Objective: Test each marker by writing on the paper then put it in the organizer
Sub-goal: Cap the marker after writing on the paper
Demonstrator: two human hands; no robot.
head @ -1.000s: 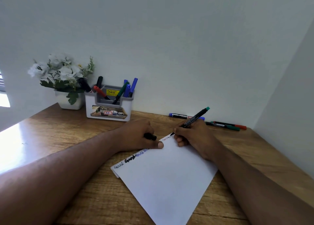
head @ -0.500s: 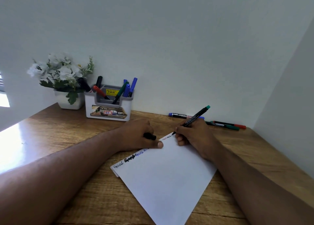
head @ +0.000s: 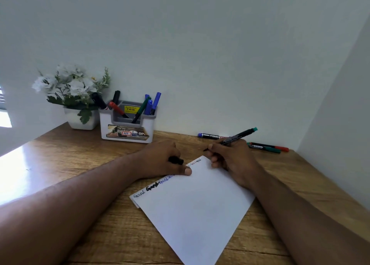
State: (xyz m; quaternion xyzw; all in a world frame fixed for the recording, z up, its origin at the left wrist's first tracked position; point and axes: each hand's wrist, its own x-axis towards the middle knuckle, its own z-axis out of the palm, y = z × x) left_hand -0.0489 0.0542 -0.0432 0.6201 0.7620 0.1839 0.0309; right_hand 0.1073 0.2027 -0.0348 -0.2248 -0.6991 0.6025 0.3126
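Far left on the tabletop (head: 60,164): white flowers in a white pot (head: 81,120). Just beside it, against the wall, the organizer (head: 126,133), stuffed with black, red, green and blue markers. Moving right: left hand (head: 162,160) pressing down on the paper (head: 192,208), thumb flat on the sheet's top edge, fingers curled round a black cap (head: 176,160). Scribbled test words in several colours along that top edge. Next, right hand (head: 230,158) pinching the green-ended marker (head: 238,136), tip just off the paper's far corner, barrel tilted up and to the right. Behind it, a blue marker (head: 210,135) lying by the wall. Furthest right, a red marker (head: 270,146) and a green marker (head: 264,149) side by side, flat on the wood.
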